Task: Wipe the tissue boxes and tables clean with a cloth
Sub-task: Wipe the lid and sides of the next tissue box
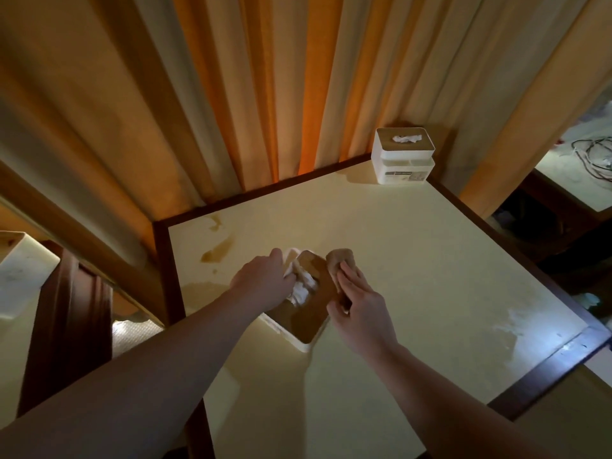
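A white tissue box with a brown wooden lid (306, 321) sits on the cream table (414, 260) near its left side. My left hand (265, 281) grips the box's far left edge, beside the white tissue sticking out of the lid slot. My right hand (359, 306) presses a tan cloth (341, 260) against the lid's right edge. A second white tissue box (402, 157) stands at the table's far corner.
Brown spill stains (218, 250) mark the table's far left area, and a whitish smear (510, 326) lies near the right edge. Orange curtains (265, 94) hang behind. Another table with cables (586, 154) is at the right; a white object (23, 273) stands left.
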A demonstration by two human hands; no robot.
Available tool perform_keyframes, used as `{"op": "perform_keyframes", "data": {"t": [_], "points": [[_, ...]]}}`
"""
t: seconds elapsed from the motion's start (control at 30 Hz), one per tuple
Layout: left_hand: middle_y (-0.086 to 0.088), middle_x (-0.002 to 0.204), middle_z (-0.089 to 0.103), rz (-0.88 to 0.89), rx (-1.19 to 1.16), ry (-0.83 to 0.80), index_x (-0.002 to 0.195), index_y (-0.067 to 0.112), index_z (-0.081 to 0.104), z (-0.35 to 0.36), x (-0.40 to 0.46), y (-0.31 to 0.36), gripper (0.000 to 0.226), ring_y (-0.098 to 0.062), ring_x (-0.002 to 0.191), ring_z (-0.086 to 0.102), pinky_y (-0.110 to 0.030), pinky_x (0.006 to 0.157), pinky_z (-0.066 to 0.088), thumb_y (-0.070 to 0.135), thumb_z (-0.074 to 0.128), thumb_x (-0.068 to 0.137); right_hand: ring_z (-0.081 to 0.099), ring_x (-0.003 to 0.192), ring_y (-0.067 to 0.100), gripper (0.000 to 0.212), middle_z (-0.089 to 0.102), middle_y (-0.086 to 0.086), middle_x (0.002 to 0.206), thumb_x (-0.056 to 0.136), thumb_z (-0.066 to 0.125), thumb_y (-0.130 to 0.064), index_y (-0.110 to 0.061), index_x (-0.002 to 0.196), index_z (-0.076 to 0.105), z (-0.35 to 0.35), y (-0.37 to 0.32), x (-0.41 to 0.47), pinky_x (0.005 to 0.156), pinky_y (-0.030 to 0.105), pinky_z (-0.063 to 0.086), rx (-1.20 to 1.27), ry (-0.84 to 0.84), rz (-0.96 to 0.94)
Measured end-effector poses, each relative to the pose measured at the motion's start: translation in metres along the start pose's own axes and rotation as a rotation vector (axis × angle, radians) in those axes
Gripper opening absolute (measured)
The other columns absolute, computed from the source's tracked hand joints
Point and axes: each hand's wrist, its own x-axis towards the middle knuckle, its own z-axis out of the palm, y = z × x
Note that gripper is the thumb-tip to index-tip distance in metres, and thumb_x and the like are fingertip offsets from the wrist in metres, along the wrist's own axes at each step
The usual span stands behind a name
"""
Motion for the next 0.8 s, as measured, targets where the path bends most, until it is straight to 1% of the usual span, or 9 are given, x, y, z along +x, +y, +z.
{"op": "perform_keyframes", "data": {"t": [0.13, 0.17, 0.23, 0.27, 0.33, 0.43, 0.57, 0.7, 0.8], "points": [[-0.013, 0.111, 0.063, 0.046, -0.097, 0.006, 0.127, 0.013, 0.035, 0.007, -0.01, 0.009, 0.048, -0.032, 0.086, 0.061, -0.037, 0.062, 0.043, 0.046, 0.057, 0.099, 0.036, 0.155, 0.024, 0.058, 0.048, 0.005, 0.16, 0.09, 0.072, -0.015, -0.006, 0.147, 0.06, 0.0, 0.002, -0.005, 0.122, 0.032, 0.036, -0.021, 0.029, -0.001], [-0.013, 0.123, 0.059, 0.09, -0.102, 0.018, 0.136, 0.014, 0.034, 0.007, -0.012, 0.01, 0.057, -0.032, 0.096, 0.062, -0.038, 0.069, 0.048, 0.05, 0.057, 0.098, 0.037, 0.155, 0.024, 0.058, 0.048, 0.006, 0.16, 0.09, 0.072, -0.015, -0.004, 0.146, 0.06, -0.002, 0.004, -0.005, 0.122, 0.036, 0.039, -0.023, 0.034, 0.002], [-0.009, 0.151, 0.04, 0.203, -0.105, 0.007, 0.154, 0.018, 0.025, 0.005, -0.014, 0.007, 0.08, -0.031, 0.13, 0.051, -0.041, 0.098, 0.049, 0.064, 0.055, 0.096, 0.036, 0.155, 0.023, 0.057, 0.048, 0.006, 0.16, 0.091, 0.071, -0.017, -0.003, 0.146, 0.06, -0.005, 0.004, -0.004, 0.12, 0.042, 0.044, -0.016, 0.039, 0.004], [-0.004, 0.161, 0.028, 0.274, -0.088, -0.018, 0.16, 0.02, 0.019, 0.002, -0.015, 0.005, 0.092, -0.027, 0.143, 0.037, -0.041, 0.111, 0.041, 0.071, 0.054, 0.092, 0.035, 0.155, 0.022, 0.057, 0.048, 0.006, 0.16, 0.092, 0.07, -0.017, -0.004, 0.146, 0.06, -0.007, 0.004, -0.004, 0.119, 0.043, 0.045, -0.009, 0.043, 0.002], [0.006, 0.171, 0.005, 0.393, -0.011, -0.095, 0.165, 0.022, 0.006, -0.003, -0.016, 0.003, 0.115, -0.019, 0.156, 0.009, -0.041, 0.126, 0.02, 0.086, 0.052, 0.081, 0.032, 0.157, 0.02, 0.058, 0.047, 0.005, 0.161, 0.093, 0.07, -0.018, -0.005, 0.148, 0.058, -0.011, 0.002, -0.003, 0.119, 0.042, 0.045, -0.002, 0.049, -0.003], [0.008, 0.171, -0.016, 0.476, 0.113, -0.187, 0.164, 0.021, -0.008, -0.003, -0.014, 0.006, 0.137, -0.012, 0.157, -0.015, -0.046, 0.129, -0.002, 0.097, 0.053, 0.068, 0.029, 0.158, 0.017, 0.059, 0.046, 0.002, 0.162, 0.092, 0.07, -0.018, -0.007, 0.149, 0.057, -0.015, -0.001, -0.005, 0.123, 0.037, 0.04, 0.004, 0.053, 0.01], [0.005, 0.17, -0.021, 0.501, 0.258, -0.235, 0.163, 0.022, -0.013, 0.006, -0.006, 0.008, 0.155, -0.016, 0.156, -0.02, -0.045, 0.126, -0.011, 0.099, 0.064, 0.052, 0.027, 0.158, 0.017, 0.06, 0.045, 0.001, 0.162, 0.093, 0.067, -0.018, -0.006, 0.151, 0.055, -0.011, -0.003, -0.017, 0.124, 0.033, 0.036, -0.007, 0.016, 0.003], [0.007, 0.172, -0.009, 0.488, 0.258, -0.191, 0.164, 0.021, -0.007, 0.003, -0.005, 0.009, 0.158, -0.017, 0.156, -0.007, -0.036, 0.124, -0.001, 0.093, 0.073, 0.048, 0.021, 0.158, 0.012, 0.061, 0.043, 0.0, 0.164, 0.095, 0.059, -0.026, -0.006, 0.152, 0.053, -0.004, 0.0, -0.03, 0.122, 0.034, 0.039, 0.004, -0.021, -0.001], [0.007, 0.171, 0.0, 0.423, 0.211, -0.143, 0.164, 0.018, -0.007, 0.002, -0.009, 0.015, 0.165, -0.019, 0.154, 0.002, -0.038, 0.125, 0.015, 0.093, 0.075, 0.042, 0.018, 0.16, 0.012, 0.061, 0.039, -0.002, 0.166, 0.101, 0.046, -0.035, -0.008, 0.154, 0.049, 0.003, 0.0, -0.04, 0.122, 0.033, 0.038, -0.015, -0.028, -0.031]]}}
